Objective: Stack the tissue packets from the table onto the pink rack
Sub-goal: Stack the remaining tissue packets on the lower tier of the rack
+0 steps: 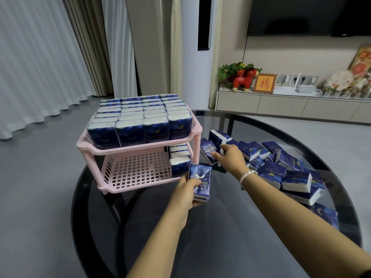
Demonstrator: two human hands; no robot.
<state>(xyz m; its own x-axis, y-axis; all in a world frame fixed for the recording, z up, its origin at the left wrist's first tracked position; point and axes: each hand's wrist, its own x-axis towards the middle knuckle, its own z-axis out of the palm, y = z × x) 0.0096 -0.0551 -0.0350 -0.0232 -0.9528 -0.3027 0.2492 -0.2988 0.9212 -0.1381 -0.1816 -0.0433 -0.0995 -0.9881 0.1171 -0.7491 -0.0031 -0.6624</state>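
Note:
A pink two-shelf rack (138, 149) stands at the left of a round dark glass table (220, 227). Its top shelf is packed with upright blue tissue packets (140, 117). On the lower shelf a short row of packets (179, 159) stands at the right end; the rest of its grid is bare. My left hand (185, 194) grips one blue packet (200, 182) upright just in front of the lower shelf's right corner. My right hand (230, 157) reaches into the loose pile of packets (281, 167) and pinches a leaning packet (208, 152) at the pile's left end.
The loose packets spread across the table's right half toward its edge. A white bead bracelet (247, 176) is on my right wrist. Beyond the table are grey floor, curtains at the left and a low TV cabinet (291, 105) with ornaments at the back right.

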